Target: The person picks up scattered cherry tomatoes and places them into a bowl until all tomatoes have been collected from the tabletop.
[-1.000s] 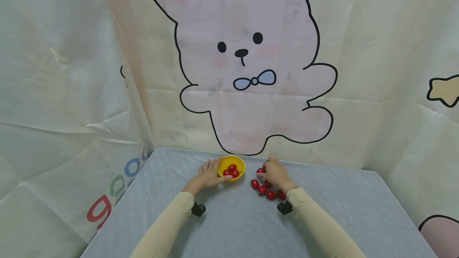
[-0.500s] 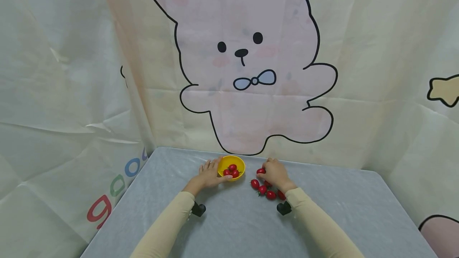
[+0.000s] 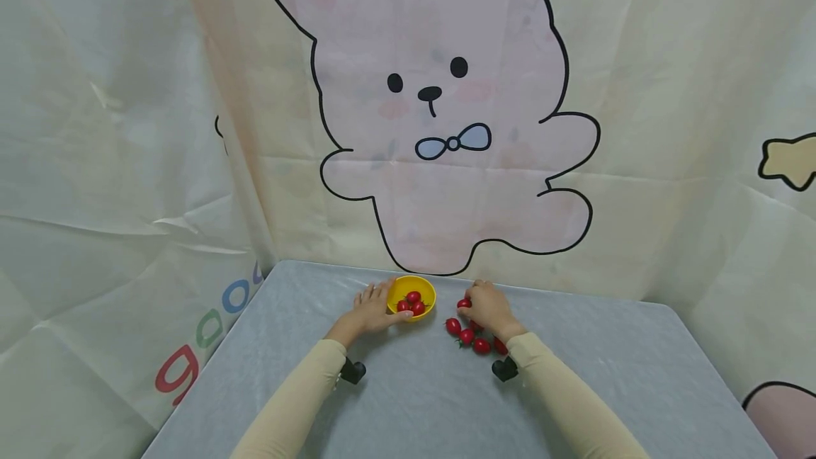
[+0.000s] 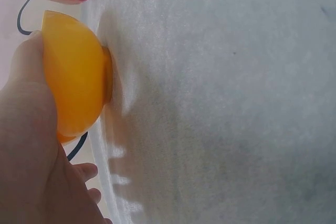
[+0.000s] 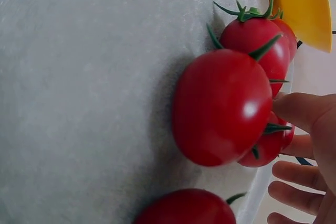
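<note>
A yellow bowl stands near the table's far edge with several red cherry tomatoes inside. My left hand holds it from the left, thumb at the near rim and fingers spread behind; the left wrist view shows the bowl upright on its foot. To the right of it, my right hand pinches a cherry tomato between thumb and fingers. More tomatoes lie just below and partly under that hand. In the right wrist view, a near tomato partly hides those at the fingertips.
A grey-blue cloth covers the table. Close behind its far edge hangs a pale curtain with a cartoon animal drawn on it. Another curtain hangs along the left side. Black cameras sit at both wrists.
</note>
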{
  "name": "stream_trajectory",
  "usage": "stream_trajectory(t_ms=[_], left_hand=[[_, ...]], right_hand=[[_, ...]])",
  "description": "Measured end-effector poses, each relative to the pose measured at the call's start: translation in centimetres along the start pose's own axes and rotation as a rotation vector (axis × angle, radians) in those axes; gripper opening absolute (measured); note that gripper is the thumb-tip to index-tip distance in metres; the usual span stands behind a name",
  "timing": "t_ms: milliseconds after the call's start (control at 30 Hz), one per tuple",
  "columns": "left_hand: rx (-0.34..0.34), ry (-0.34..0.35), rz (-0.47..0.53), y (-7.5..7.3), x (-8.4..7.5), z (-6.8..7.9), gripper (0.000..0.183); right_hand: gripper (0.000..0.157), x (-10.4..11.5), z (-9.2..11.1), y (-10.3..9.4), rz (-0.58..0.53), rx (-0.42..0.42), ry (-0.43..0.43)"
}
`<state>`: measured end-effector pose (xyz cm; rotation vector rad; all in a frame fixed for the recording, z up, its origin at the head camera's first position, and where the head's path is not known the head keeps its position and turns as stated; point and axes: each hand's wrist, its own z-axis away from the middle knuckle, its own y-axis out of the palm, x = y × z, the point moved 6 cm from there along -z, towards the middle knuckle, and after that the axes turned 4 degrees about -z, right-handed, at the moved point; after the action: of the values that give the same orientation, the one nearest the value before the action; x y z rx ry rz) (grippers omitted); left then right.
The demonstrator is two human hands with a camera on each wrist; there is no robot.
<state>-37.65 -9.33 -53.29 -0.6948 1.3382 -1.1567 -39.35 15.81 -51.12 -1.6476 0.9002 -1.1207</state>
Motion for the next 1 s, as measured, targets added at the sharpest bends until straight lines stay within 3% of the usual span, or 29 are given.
stream_trajectory(t_ms=[200, 567, 1000], left_hand=[[0.007, 0.0, -0.007, 0.5, 0.4, -0.6, 0.103], [0.002, 0.009, 0.0, -0.2, -0.2, 0.2, 0.102], [0.003, -0.004, 0.005, 0.6, 0.6, -0.7, 0.106]], right_hand=[[0.032, 0.0, 0.2, -0.2, 0.008, 0.006, 0.016], [0.029, 0.1, 0.1, -0.2, 0.0, 0.019, 0.035], [0.03, 1.2, -0.6, -1.7, -0.018, -0.014, 0.016]])
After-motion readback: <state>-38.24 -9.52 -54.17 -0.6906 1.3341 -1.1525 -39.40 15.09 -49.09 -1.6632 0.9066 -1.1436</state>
